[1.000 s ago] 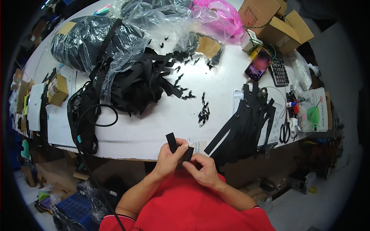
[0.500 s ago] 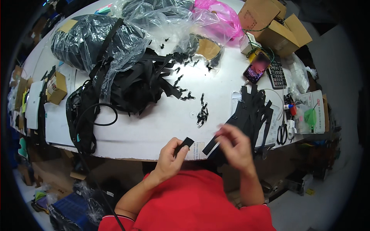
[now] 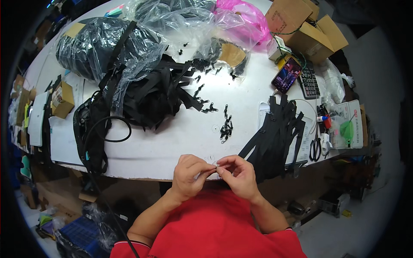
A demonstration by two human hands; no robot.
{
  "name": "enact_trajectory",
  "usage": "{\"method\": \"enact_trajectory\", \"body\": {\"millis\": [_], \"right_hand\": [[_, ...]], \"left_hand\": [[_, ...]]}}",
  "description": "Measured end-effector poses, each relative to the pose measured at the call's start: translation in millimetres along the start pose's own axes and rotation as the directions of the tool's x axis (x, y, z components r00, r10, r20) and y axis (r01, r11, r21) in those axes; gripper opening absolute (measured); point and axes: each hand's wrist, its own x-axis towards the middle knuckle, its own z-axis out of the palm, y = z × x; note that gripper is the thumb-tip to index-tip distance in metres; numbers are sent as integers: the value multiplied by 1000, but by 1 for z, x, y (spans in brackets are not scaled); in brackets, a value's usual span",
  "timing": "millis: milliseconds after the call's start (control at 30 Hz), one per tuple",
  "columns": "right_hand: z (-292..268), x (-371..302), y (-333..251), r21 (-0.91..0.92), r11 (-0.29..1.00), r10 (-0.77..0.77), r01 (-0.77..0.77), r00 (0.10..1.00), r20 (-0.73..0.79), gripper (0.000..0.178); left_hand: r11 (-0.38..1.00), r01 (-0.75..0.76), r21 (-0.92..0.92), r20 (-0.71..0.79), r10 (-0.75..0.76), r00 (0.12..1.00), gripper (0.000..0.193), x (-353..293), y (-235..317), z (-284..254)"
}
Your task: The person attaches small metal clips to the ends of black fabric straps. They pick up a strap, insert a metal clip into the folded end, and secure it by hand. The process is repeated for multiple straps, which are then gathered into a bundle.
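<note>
My left hand (image 3: 189, 176) and my right hand (image 3: 238, 175) meet fingertip to fingertip in front of my red shirt, just over the table's front edge. The left is closed in a pinch round the black zipper strip, which my fingers now almost wholly hide. My right thumb and forefinger pinch at the same spot; what lies between them is too small to make out. To the right, a fanned pile of black zipper strips (image 3: 275, 133) overhangs the front edge. Ahead of my hands lies a small heap of black zipper sliders (image 3: 226, 129).
A tangled heap of black strips (image 3: 148, 94) and a plastic-wrapped black bundle (image 3: 107, 45) fill the left. At the right are a phone (image 3: 286, 75), a calculator (image 3: 309, 81), scissors (image 3: 315, 149) and cardboard boxes (image 3: 312, 36). A black cable (image 3: 107, 138) loops at the left.
My right hand has left the strip pile and moved left to meet my left hand. The left hand has turned, covering its strip. A strip end near the right hand no longer sticks out there.
</note>
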Motion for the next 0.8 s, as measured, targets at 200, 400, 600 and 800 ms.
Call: {"method": "enact_trajectory", "body": {"millis": [200, 400, 600, 800], "right_hand": [[-6, 41, 10, -194, 981, -11, 5, 1000, -29, 17], [-13, 152, 11, -867, 413, -628, 277, 777, -51, 13], [-3, 166, 8, -880, 421, -526, 221, 849, -38, 10], [-21, 140, -8, -162, 939, -319, 304, 945, -70, 10]], "left_hand": [[999, 2, -47, -160, -9, 987, 14, -12, -12, 11], [990, 21, -140, -112, -37, 993, 10, -15, -3, 7], [987, 64, -146, -95, -78, 992, 10, -19, -4, 0], [964, 151, -217, -59, -167, 984, 10, -17, -4, -8]]}}
